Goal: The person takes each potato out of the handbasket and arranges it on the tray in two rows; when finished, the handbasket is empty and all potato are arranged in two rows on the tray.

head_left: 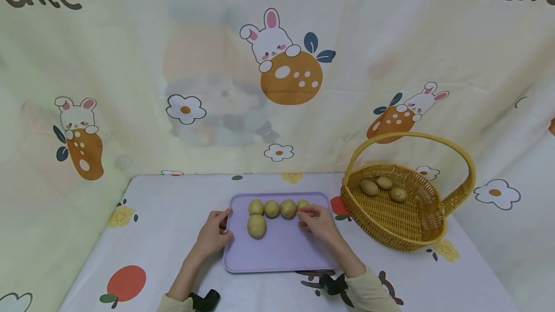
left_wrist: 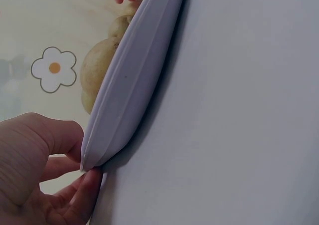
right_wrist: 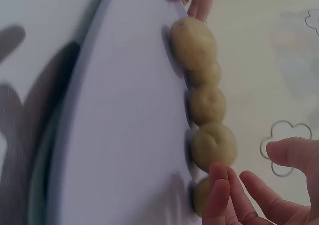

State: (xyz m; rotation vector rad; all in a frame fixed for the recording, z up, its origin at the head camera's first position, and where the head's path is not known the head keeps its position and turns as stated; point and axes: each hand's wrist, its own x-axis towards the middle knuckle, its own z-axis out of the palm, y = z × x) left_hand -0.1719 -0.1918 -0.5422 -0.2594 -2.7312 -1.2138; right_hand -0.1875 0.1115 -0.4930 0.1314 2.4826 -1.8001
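A lilac tray [head_left: 284,249] lies on the table with several potatoes on it. Along its back side runs a row of them, from the left potato [head_left: 256,207] to the right one [head_left: 303,203], partly hidden by fingers. A larger potato [head_left: 257,226] sits just in front of the row's left end. My left hand [head_left: 215,233] grips the tray's left edge between thumb and fingers, as the left wrist view shows [left_wrist: 40,160]. Over the tray's right side, my right hand [head_left: 318,223] has its fingertips right at the last potato [right_wrist: 201,196], thumb spread apart.
To the right of the tray stands a yellow wicker basket [head_left: 403,235] with a tall handle, holding three potatoes [head_left: 383,183] towards its back left. A printed cloth [head_left: 173,235] covers the table, and a printed curtain [head_left: 217,52] hangs behind it.
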